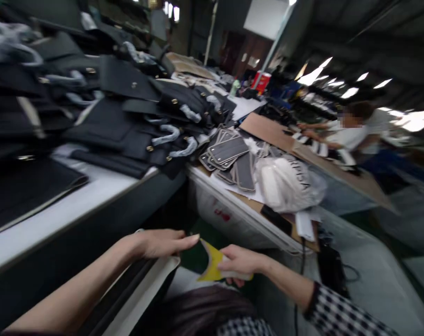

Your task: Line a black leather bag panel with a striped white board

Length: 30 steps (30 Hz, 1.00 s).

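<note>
My left hand [163, 242] reaches forward below the table edge, fingers stretched out and close together, resting on a pale strip of material [142, 289]. My right hand [242, 266] is closed on a small yellow and white piece [212, 266], thumb on top, fingertips curled under it. The two hands nearly meet at the piece. A checked sleeve [338, 312] covers my right forearm.
Black bags and panels with wrapped handles [128, 107] pile on the table at left. Flat grey pieces [229, 154] and a white plastic bag [289, 182] lie on the adjoining bench. Another person [352, 133] works at the far right over cardboard [268, 128].
</note>
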Available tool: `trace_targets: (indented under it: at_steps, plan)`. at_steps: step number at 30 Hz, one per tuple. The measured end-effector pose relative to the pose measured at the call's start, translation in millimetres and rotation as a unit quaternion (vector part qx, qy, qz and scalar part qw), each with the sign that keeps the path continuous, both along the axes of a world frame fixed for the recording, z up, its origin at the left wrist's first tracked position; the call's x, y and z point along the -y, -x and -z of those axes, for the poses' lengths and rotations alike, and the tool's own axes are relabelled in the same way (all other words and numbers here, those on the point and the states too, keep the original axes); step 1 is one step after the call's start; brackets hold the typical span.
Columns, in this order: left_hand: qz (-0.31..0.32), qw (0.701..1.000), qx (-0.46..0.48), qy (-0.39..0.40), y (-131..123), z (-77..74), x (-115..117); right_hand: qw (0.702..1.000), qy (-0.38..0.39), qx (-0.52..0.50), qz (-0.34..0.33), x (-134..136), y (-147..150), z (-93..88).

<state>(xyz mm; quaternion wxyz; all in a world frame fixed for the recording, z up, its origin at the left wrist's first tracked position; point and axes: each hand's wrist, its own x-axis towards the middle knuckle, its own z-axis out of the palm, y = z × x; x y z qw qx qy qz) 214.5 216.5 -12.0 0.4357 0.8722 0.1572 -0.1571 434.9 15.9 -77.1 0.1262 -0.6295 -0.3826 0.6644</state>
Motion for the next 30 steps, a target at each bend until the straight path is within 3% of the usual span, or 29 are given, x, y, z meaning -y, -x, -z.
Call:
trace_targets:
  at_steps: [4,8,12,20,30]
  plan:
    - [-0.061,0.991,-0.090,0.076,4,4.5,-13,0.997,0.018,-0.035,-0.060,-12,13,-13.1]
    - [-0.020,0.980,-0.131,0.147,-4,13.6,-19,0.995,0.010,-0.021,-0.093,-26,31,-24.7]
    - [0.009,0.965,-0.160,0.207,-14,10.7,-22,0.995,0.009,-0.004,-0.100,-42,40,-24.1]
    - [0.074,0.977,-0.155,0.129,-16,8.0,-30,0.992,0.022,-0.016,-0.122,-66,46,-17.6]
    - [0.160,0.960,-0.163,0.160,-18,12.7,-38,0.993,0.074,-0.047,-0.078,-70,59,-30.3]
